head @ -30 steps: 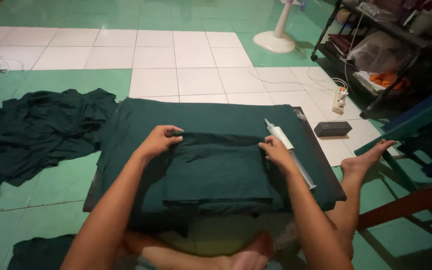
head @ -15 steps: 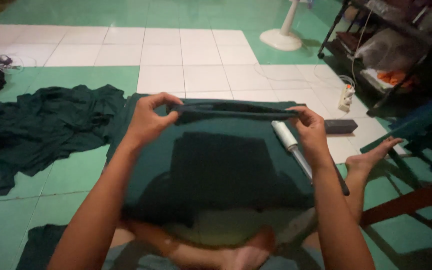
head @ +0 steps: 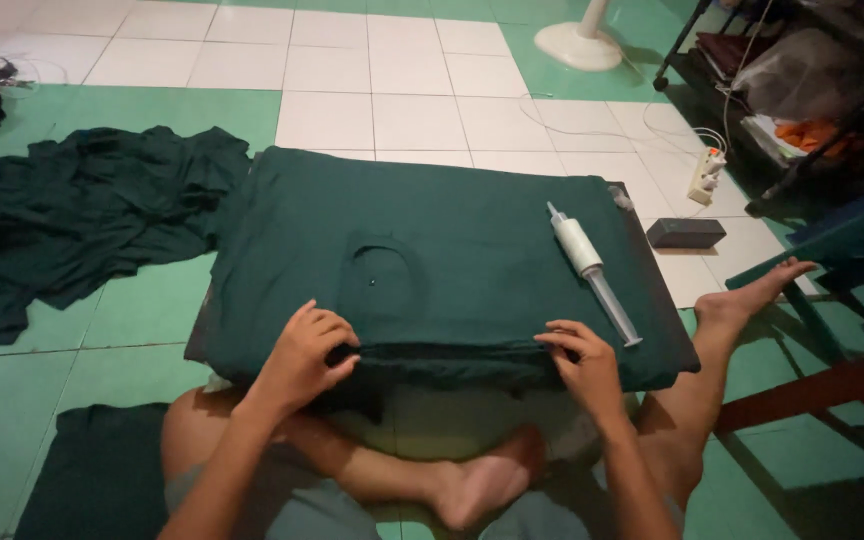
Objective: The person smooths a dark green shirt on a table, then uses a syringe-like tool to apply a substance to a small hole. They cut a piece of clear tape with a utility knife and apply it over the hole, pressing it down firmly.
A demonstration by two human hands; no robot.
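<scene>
A dark green garment (head: 452, 250) lies spread flat over a low dark board (head: 664, 310) in front of my crossed legs. A round neck opening shows near its middle. My left hand (head: 302, 355) grips the garment's near edge at the left. My right hand (head: 580, 362) pinches the same folded edge at the right. A white tube-shaped tool (head: 592, 270) rests on the cloth just beyond my right hand.
A pile of dark green cloth (head: 72, 215) lies on the tiled floor at left. More dark cloth (head: 102, 470) sits by my left knee. A small black box (head: 685, 232), a power strip (head: 704, 175), a fan base (head: 577, 45) and a shelf rack (head: 802, 90) are at right.
My hands carried the garment's edge from the far side of the board back to the near edge. The cloth now lies spread flat over the board.
</scene>
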